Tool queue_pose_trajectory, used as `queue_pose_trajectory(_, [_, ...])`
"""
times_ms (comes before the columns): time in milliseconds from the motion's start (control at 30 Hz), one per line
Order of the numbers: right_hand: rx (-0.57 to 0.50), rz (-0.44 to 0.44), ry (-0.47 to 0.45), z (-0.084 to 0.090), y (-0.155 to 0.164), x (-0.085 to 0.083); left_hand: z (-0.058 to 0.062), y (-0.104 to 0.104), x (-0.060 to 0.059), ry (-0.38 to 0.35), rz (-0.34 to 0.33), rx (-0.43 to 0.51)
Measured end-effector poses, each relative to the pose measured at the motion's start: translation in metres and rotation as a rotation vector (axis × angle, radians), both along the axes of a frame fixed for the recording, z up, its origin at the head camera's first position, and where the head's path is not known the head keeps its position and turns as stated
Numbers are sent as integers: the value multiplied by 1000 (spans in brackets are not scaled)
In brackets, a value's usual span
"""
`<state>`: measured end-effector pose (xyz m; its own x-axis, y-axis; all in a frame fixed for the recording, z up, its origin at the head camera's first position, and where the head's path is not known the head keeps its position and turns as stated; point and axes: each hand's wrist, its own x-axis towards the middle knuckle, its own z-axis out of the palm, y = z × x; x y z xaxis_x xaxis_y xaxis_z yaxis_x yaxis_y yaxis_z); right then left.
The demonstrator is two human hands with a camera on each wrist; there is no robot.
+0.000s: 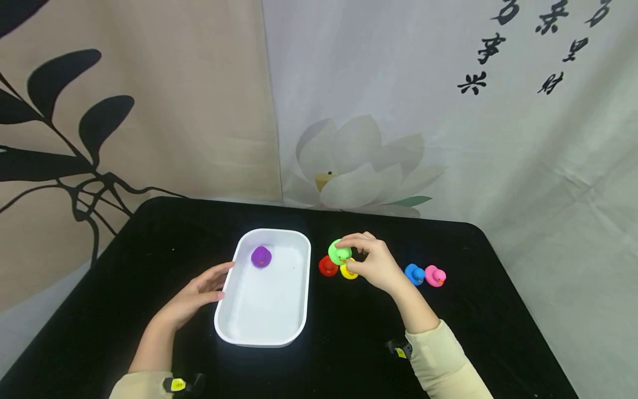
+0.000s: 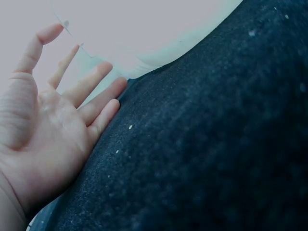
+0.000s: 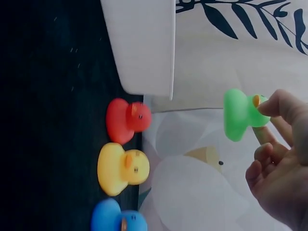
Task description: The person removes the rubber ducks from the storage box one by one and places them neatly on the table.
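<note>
My right hand [image 1: 371,263] pinches a green rubber duck [image 1: 340,252] by its head between thumb and fingers. In the right wrist view the green duck [image 3: 236,115] is held up off the table. Below it in the head view lie a red duck [image 1: 327,266] and a yellow duck [image 1: 349,271], the yellow one partly hidden. My left hand [image 1: 191,299] rests its fingertips at the left rim of a white tray [image 1: 261,310]; its fingers are spread and fairly straight in the left wrist view. A purple duck [image 1: 261,257] sits inside the tray near the far end.
To the right of my right hand stand a blue duck [image 1: 414,274] and a pink duck [image 1: 436,276]. A black cloth [image 1: 344,354] covers the table. Behind its far edge hangs a printed curtain [image 1: 209,111] with leaves, a lotus and black characters.
</note>
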<state>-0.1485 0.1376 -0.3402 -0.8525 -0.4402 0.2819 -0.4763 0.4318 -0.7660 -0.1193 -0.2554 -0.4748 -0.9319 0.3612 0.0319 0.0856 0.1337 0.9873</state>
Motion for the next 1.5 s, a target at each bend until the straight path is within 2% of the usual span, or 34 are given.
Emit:
queue_pose_trajectory(300, [1,18,-37,-4,26,-4,0,0,1,6,-4,5])
queue_pose_trajectory(533, [10,17,-32,-6,46,-6,1,2,2,1,-5,9])
queue_pose_trajectory(800, [3,-12,-39,-10,73,-6,2,3,1,-2,-5,10])
queue_pose_trajectory(1000, [45,-56,-51,-11,93,-4,1,2,0,7,-5,6])
queue_pose_trajectory(1300, [78,-107,-48,-39,137,-15,-1,2,1,0,4,-2])
queue_pose_trajectory(1500, [94,-125,-22,-42,158,-16,-3,0,0,24,-10,-15])
